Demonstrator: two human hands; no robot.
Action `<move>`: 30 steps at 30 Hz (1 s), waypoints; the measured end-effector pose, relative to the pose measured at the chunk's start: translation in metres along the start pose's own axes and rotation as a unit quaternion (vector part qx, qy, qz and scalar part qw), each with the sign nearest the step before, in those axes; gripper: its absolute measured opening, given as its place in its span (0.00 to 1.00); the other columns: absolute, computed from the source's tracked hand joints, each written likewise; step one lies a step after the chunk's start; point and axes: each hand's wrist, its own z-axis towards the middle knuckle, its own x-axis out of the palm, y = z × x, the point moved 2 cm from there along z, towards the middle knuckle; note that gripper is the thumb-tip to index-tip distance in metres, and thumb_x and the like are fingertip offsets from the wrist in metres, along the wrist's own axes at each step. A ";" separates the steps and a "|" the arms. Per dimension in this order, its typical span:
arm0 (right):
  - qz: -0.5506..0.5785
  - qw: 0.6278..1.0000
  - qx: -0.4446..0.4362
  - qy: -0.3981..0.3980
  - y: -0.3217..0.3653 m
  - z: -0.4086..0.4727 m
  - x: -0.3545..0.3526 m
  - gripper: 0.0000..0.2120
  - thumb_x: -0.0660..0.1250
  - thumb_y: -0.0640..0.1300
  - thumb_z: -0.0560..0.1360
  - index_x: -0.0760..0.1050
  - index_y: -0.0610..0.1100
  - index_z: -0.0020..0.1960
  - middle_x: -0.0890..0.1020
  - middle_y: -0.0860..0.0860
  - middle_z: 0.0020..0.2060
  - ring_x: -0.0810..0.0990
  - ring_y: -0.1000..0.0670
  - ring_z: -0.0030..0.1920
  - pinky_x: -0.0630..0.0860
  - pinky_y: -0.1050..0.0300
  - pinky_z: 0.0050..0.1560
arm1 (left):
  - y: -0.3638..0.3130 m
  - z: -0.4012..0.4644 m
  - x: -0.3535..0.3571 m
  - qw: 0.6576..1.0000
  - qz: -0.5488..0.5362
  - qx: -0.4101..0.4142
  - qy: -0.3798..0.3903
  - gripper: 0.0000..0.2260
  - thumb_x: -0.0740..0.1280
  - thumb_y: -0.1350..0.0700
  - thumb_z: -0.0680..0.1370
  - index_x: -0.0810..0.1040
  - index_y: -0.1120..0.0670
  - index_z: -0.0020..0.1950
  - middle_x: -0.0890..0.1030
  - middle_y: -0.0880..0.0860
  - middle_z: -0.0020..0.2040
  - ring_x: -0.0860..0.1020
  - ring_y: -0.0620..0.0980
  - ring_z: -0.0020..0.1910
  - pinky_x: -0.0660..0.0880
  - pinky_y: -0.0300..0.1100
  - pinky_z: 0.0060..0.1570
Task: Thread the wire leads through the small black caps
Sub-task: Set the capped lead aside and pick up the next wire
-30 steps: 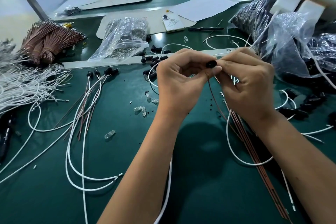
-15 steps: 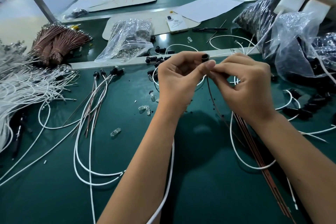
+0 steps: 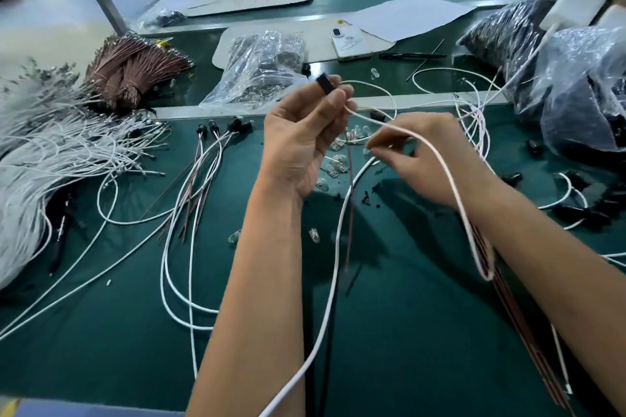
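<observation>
Black cap (image 3: 325,83): pinched at fingertips of left hand (image 3: 301,142), up at 12 o'clock from palm; long axis tilted from 10 to 4 o'clock.
White wire (image 3: 437,152): runs from cap toward 4 o'clock, draped over right hand (image 3: 426,159), then loops down.
Right hand fingers: curled close by loose wires at 9 o'clock; grip too blurred to tell.
Nearer hand: left, already on cap.
Green table (image 3: 101,332): more capped wires (image 3: 216,132) at 9 o'clock.

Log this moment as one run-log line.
left hand: pinches black cap | right hand: pulls white wire | stage: threading
</observation>
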 end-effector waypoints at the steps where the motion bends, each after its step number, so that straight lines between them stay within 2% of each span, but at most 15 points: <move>1: -0.017 0.999 -0.023 0.035 0.007 0.006 0.005 0.04 0.78 0.40 0.74 0.88 0.45 0.48 0.84 0.54 0.39 0.81 0.54 0.40 0.78 0.58 0.46 | -0.003 0.000 -0.002 1.000 -0.022 0.001 0.003 0.08 0.73 0.64 0.68 0.84 0.60 0.47 0.86 0.56 0.42 0.84 0.48 0.38 0.81 0.36 0.39; 5: -0.029 0.987 -0.078 0.139 0.033 0.024 0.025 0.04 0.79 0.42 0.73 0.87 0.46 0.48 0.83 0.54 0.39 0.78 0.54 0.39 0.75 0.56 0.45 | -0.009 0.000 -0.008 0.998 -0.055 0.012 0.001 0.08 0.73 0.63 0.67 0.84 0.59 0.46 0.85 0.55 0.40 0.83 0.47 0.35 0.79 0.34 0.35; 8: -0.096 0.975 -0.082 0.185 0.044 0.030 0.041 0.08 0.78 0.47 0.72 0.85 0.45 0.49 0.85 0.47 0.44 0.81 0.44 0.44 0.78 0.49 0.48 | -0.009 -0.001 -0.008 0.999 -0.010 0.031 -0.009 0.12 0.72 0.64 0.68 0.79 0.60 0.51 0.85 0.55 0.38 0.82 0.47 0.33 0.77 0.34 0.32; 10: -0.112 0.969 -0.075 0.208 0.045 0.033 0.048 0.09 0.77 0.45 0.73 0.83 0.42 0.50 0.84 0.45 0.47 0.81 0.41 0.48 0.78 0.46 0.51 | -0.008 -0.002 -0.007 0.999 0.024 0.043 -0.004 0.12 0.73 0.64 0.68 0.78 0.60 0.51 0.85 0.55 0.37 0.82 0.48 0.32 0.77 0.36 0.33; 14: -0.100 0.966 -0.070 0.230 0.042 0.028 0.048 0.04 0.72 0.38 0.75 0.82 0.40 0.49 0.83 0.44 0.48 0.80 0.41 0.50 0.77 0.47 0.52 | -0.006 -0.001 -0.005 0.995 0.086 0.057 0.017 0.12 0.76 0.67 0.67 0.80 0.61 0.48 0.81 0.60 0.36 0.81 0.52 0.31 0.78 0.40 0.33; 17: -0.112 0.978 -0.075 0.159 0.029 0.021 0.026 0.02 0.69 0.39 0.79 0.79 0.41 0.50 0.82 0.48 0.47 0.79 0.44 0.48 0.75 0.50 0.50 | -0.003 -0.002 -0.001 0.988 0.143 0.049 0.040 0.10 0.76 0.66 0.67 0.79 0.60 0.45 0.84 0.57 0.36 0.82 0.51 0.32 0.78 0.40 0.33; 19: -0.098 0.989 -0.042 0.106 0.012 0.014 0.001 0.02 0.69 0.40 0.80 0.80 0.42 0.51 0.82 0.50 0.45 0.80 0.44 0.47 0.75 0.51 0.49 | 0.001 -0.002 0.001 0.980 0.185 0.037 0.065 0.10 0.76 0.68 0.68 0.79 0.58 0.43 0.84 0.57 0.37 0.82 0.51 0.33 0.78 0.39 0.35; 21: -0.040 0.998 -0.002 0.040 -0.005 0.003 -0.025 0.02 0.70 0.40 0.80 0.82 0.43 0.51 0.83 0.52 0.41 0.82 0.47 0.44 0.75 0.53 0.47 | 0.007 -0.002 0.004 0.966 0.243 0.021 0.088 0.12 0.76 0.72 0.68 0.78 0.57 0.41 0.84 0.57 0.38 0.81 0.52 0.35 0.79 0.41 0.37; 23: 0.050 0.997 0.024 -0.047 -0.014 -0.008 -0.041 0.03 0.71 0.40 0.80 0.85 0.44 0.51 0.85 0.51 0.39 0.81 0.51 0.38 0.78 0.55 0.43 | 0.015 -0.002 0.008 0.948 0.299 0.009 0.104 0.13 0.76 0.74 0.68 0.78 0.58 0.41 0.84 0.56 0.39 0.82 0.54 0.39 0.82 0.44 0.43; 24: 0.107 0.990 0.034 -0.084 -0.016 -0.014 -0.044 0.03 0.72 0.41 0.80 0.85 0.45 0.52 0.85 0.50 0.38 0.81 0.50 0.36 0.79 0.55 0.40 | 0.020 -0.003 0.011 0.940 0.322 0.006 0.112 0.13 0.76 0.74 0.67 0.78 0.58 0.40 0.85 0.56 0.39 0.83 0.55 0.41 0.82 0.46 0.47; 27: 0.241 0.956 0.038 -0.163 -0.013 -0.026 -0.042 0.04 0.74 0.43 0.79 0.84 0.43 0.52 0.85 0.44 0.38 0.79 0.36 0.34 0.78 0.49 0.35 | 0.028 -0.005 0.017 0.923 0.366 -0.001 0.118 0.14 0.77 0.74 0.67 0.79 0.56 0.37 0.84 0.57 0.39 0.82 0.56 0.43 0.81 0.52 0.51; 30: 0.260 0.947 0.030 -0.189 -0.011 -0.030 -0.037 0.06 0.77 0.44 0.76 0.84 0.42 0.49 0.84 0.39 0.37 0.76 0.34 0.32 0.76 0.44 0.34 | 0.030 -0.006 0.017 0.919 0.379 -0.002 0.107 0.15 0.77 0.73 0.67 0.80 0.55 0.36 0.84 0.63 0.41 0.81 0.58 0.43 0.80 0.60 0.53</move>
